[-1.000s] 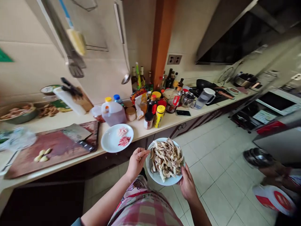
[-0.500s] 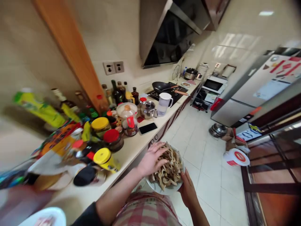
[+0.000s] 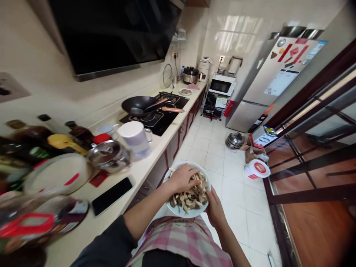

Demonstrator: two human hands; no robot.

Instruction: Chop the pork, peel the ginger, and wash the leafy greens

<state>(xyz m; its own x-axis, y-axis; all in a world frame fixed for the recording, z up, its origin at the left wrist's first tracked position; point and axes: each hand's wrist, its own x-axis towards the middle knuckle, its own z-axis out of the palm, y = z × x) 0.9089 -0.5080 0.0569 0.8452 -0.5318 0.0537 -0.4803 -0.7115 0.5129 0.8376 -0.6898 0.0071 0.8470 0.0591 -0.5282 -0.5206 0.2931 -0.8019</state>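
A pale plate (image 3: pixel 174 212) heaped with sliced mushrooms (image 3: pixel 191 200) is held in front of my body, over the floor. My right hand (image 3: pixel 214 207) grips its right edge, the fingers partly hidden under the plate. On top of the mushrooms lies my left hand (image 3: pixel 183 178), palm down with the fingers apart, covering part of the heap. Left of the plate is the counter, where a black phone (image 3: pixel 111 195) lies near the front edge.
A black wok (image 3: pixel 139 105) with a spatula stands on the gas stove (image 3: pixel 164 124), its wooden handle (image 3: pixel 172 109) pointing over the counter edge. Nearer are a lidded jug (image 3: pixel 136 139), a steel pot (image 3: pixel 109 154) and several bottles. A white bucket (image 3: pixel 257 170) and stacked pots (image 3: pixel 235 141) sit on the floor.
My view has moved forward along the counter, so the stove and wok appear nearer and the jars have left the picture. The plate has come along in my hands.
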